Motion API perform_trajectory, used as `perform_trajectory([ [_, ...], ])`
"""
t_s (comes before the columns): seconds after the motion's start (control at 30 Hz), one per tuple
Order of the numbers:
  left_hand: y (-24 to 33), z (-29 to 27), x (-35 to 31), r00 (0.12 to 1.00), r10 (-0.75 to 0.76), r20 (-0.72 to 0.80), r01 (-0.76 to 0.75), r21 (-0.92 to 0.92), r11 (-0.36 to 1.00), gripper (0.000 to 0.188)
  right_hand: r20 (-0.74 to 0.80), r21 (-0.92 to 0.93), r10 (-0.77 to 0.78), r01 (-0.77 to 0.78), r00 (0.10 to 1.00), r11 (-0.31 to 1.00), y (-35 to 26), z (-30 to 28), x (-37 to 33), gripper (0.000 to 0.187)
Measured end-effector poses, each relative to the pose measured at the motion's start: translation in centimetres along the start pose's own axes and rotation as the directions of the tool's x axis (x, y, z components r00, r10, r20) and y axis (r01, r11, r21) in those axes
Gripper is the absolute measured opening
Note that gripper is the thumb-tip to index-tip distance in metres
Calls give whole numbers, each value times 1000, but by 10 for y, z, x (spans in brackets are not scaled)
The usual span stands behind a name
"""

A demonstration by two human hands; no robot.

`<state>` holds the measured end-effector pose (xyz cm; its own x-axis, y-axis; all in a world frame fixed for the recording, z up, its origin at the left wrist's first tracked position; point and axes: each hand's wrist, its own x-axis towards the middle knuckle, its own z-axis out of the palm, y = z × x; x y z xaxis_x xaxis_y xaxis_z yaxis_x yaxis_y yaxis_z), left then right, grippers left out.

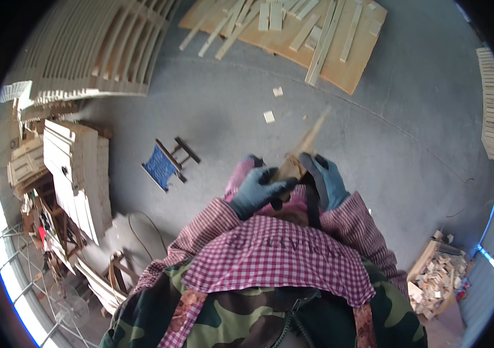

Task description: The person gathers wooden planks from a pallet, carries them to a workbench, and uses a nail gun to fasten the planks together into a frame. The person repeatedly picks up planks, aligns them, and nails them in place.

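In front of my chest is a pale, narrow wooden piece [309, 141], tapering and blurred toward its far end. My left hand [258, 188], in a blue glove with dark fingertips, is closed round its near end. On the other side my right hand [327, 181], gloved alike, presses its fingers against the wood. A brownish, crumpled-looking part shows between the two hands; what it is I cannot make out. Pink checked cloth [281, 240] lies across my front below the hands.
A low folding stool [163, 167] with a blue seat stands ahead to the left. Wooden strips [276, 16] lie on a board [348, 75] at the far side. Slatted wood stacks [93, 46] and panels [76, 168] line the left. Offcuts [441, 278] fill a box at right.
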<state>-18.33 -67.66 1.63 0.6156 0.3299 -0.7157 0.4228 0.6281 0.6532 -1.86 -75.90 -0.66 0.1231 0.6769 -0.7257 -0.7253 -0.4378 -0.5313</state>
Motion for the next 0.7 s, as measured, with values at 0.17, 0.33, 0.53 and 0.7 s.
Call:
perform_trajectory([
  [0.17, 36, -28, 29, 996, 74, -50, -78, -84, 993, 39, -17, 213, 253, -244, 967, 946, -53, 33, 51, 37],
  [0.33, 74, -82, 50, 964, 253, -82, -250, 53, 967, 32, -12, 108, 220, -217, 975, 970, -79, 79, 115, 33],
  [0.53, 117, -176, 73, 961, 248, -123, -230, 143, 963, 29, -107, -51, 252, -259, 962, 965, -84, 143, 206, 28],
  [0.7, 175, -261, 92, 997, 5, -83, -4, 24, 1000, 31, -50, -167, 139, -145, 989, 975, -106, 221, 265, 20],
])
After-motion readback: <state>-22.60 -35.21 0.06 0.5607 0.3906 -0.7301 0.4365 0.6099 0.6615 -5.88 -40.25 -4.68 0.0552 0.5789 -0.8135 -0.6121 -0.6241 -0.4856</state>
